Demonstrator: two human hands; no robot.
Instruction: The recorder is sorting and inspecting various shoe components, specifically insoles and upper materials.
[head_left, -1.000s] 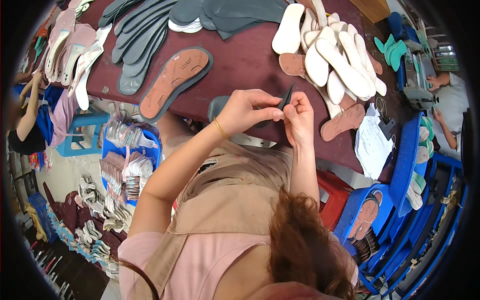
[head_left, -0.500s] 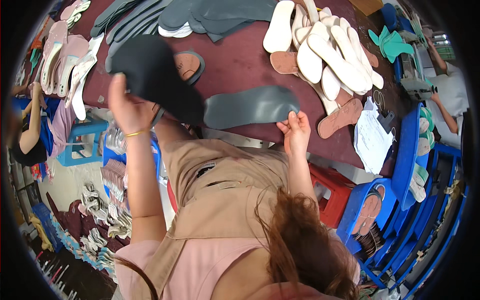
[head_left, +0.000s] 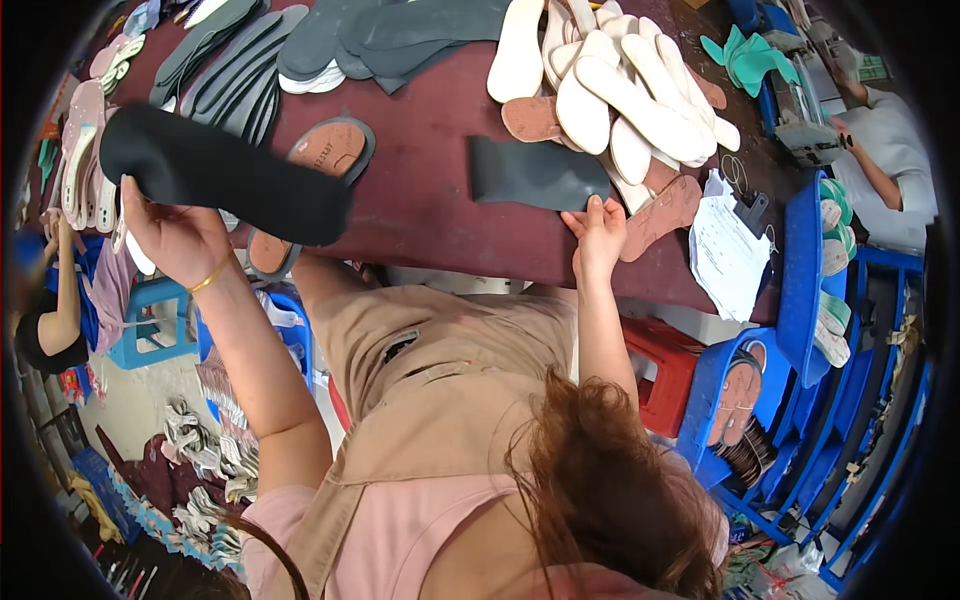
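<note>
Left hand (head_left: 180,243) grips a black sole (head_left: 220,178), frame left; right hand (head_left: 600,236) pinches a grey sole (head_left: 535,174), right of centre; one brown insole (head_left: 328,147) already lies on dark backing (head_left: 366,158), while stacked grey soles (head_left: 243,75), upper left, seem unworked.

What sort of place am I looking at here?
Probably a shoe-making workshop: the left hand holds a dark sole-shaped piece, a heap of pale insoles lies on the maroon table, and a blue bin holds footwear parts.

Is maroon table (head_left: 420,215); carries stacked dark insoles (head_left: 208,48) at far left, heaped white insoles (head_left: 640,95), brown insoles (head_left: 662,215), papers (head_left: 732,255).
</note>
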